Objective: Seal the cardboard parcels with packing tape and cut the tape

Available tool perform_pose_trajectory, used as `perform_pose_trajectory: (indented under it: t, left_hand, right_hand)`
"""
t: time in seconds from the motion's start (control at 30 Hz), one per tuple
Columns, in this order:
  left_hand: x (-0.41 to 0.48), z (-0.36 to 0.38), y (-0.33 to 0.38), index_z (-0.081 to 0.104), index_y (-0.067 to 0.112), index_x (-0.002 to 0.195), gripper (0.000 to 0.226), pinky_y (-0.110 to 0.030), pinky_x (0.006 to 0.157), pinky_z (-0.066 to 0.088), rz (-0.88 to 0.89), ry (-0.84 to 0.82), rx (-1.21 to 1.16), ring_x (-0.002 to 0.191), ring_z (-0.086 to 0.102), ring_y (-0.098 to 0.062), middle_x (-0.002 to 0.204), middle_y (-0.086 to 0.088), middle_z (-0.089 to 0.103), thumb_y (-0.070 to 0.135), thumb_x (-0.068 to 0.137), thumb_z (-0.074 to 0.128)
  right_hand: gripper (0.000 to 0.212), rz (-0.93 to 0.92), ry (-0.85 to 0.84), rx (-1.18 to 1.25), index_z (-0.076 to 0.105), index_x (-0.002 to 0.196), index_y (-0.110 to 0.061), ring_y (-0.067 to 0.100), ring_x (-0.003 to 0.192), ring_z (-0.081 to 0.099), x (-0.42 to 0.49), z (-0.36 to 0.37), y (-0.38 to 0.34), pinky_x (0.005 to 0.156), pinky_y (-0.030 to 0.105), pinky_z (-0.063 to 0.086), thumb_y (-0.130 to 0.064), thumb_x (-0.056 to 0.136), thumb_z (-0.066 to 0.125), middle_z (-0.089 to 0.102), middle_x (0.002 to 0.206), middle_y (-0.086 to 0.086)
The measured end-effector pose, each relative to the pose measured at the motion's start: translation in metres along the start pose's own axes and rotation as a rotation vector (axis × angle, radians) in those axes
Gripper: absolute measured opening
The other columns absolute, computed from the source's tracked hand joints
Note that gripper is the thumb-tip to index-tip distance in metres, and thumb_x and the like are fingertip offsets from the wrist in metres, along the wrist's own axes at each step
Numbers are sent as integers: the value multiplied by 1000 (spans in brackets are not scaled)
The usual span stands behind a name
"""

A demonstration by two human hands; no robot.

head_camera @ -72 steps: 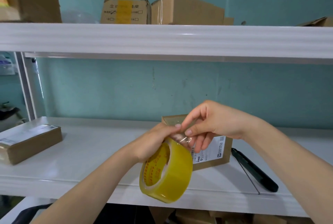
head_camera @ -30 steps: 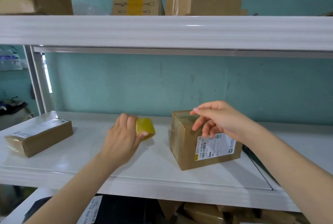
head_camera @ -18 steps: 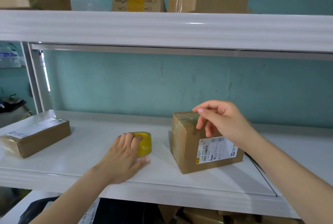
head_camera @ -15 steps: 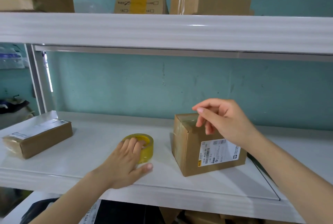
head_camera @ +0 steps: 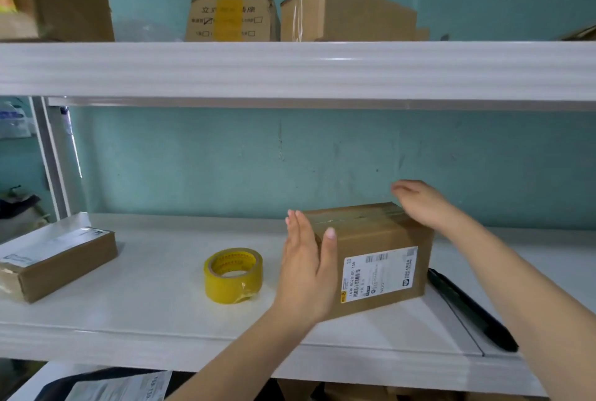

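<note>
Parcels point(head_camera: 371, 239) point(head_camera: 64, 258) two, tape roll point(head_camera: 233, 274) one, lower shelf point(head_camera: 145, 291).

White shelving point(head_camera: 290, 71) against teal wall point(head_camera: 225, 158)

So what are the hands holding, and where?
Only the box: the left hand presses flat on its left end, the right hand rests at its top right edge, fingers straight. The tape roll lies untouched.
</note>
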State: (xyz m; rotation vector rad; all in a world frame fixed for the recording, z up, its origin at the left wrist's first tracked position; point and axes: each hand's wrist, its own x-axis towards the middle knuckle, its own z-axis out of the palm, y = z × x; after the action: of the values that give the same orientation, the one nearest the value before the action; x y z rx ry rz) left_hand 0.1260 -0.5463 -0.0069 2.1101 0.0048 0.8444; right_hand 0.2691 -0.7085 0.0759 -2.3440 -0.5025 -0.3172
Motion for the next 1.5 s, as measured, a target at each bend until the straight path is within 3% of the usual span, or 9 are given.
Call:
perform_pose_trajectory:
  t: [0.2, 0.43, 0.67, 0.73, 0.83, 0.93, 1.03, 1.2, 1.5]
  left_hand:
    - [12, 7, -2, -1, 15, 150, 67, -22, 112, 4, -235, -70, -192, 145, 5, -14, 159, 0, 3, 46, 98, 28]
    - [25, -1, -13, 19, 28, 149, 59, -30, 114, 17, -395, -24, -502, 141, 24, -12, 155, 6, 24, 42, 96, 42]
    - [24, -7, -33, 11, 18, 150, 70, -23, 111, 18, -334, -46, -394, 140, 23, -10, 154, 5, 24, 50, 94, 37]
    - [18, -1, -35, 31, 16, 146, 60, -28, 113, 26, -278, 11, -388, 136, 32, -6, 151, 0, 34, 46, 95, 36]
    - [17, 5, -38, 62, 26, 104, 32, -22, 79, 49, -280, 46, -400, 101, 63, -7, 106, 6, 69, 44, 96, 37]
    - [28, -2, -39, 61, 24, 99, 34, -28, 77, 47, -370, 62, -382, 96, 62, -14, 104, 0, 68, 47, 96, 36]
    - [33, -3, -43, 43, 6, 134, 60, -38, 99, 39, -555, 197, -323, 119, 49, -27, 134, -13, 51, 51, 94, 39]
    - [4, 21, -45, 46, 10, 110, 26, -35, 85, 43, -563, 168, -468, 108, 56, -23, 118, -7, 57, 26, 91, 54]
    - [10, 8, -51, -3, 35, 148, 130, -49, 110, 32, -461, 122, -790, 133, 42, -22, 147, 1, 39, 46, 51, 83]
  right_hand:
    - [33, 376, -121, 538, 61, 110, -6, 22, 93, 65, -7, 5, 25, 79, 31, 50, -33, 94, 48, 69, 105, 10]
    - [32, 385, -135, 588, 55, 118, -5, 27, 101, 63, -14, 8, 26, 97, 41, 46, -25, 95, 49, 66, 111, 14]
    - [31, 347, -221, 760, 63, 105, -14, 14, 81, 63, -26, 7, 37, 80, 30, 46, -39, 93, 49, 72, 86, -1]
    - [41, 355, -249, 768, 63, 110, -16, 18, 97, 63, -32, 14, 44, 96, 34, 42, -48, 88, 53, 71, 101, 3]
    - [46, 383, -314, 890, 65, 112, -13, 23, 93, 66, -39, 19, 44, 89, 36, 48, -49, 84, 57, 72, 102, 10]
    - [84, 337, -410, 684, 61, 119, -15, 20, 91, 58, -43, 3, 36, 85, 36, 42, -71, 56, 68, 64, 101, 5]
    - [123, 189, -349, 412, 23, 147, -25, 16, 135, 32, -42, -5, 33, 108, 36, 23, -72, 44, 72, 35, 146, -7]
    - [96, -67, -485, 196, 33, 141, -38, 10, 131, 32, -39, -6, 20, 108, 25, 26, -42, 60, 83, 30, 144, -7]
    - [88, 155, -228, 531, 54, 127, -34, 15, 103, 59, -51, 9, 3, 83, 32, 48, -49, 45, 81, 62, 116, -5]
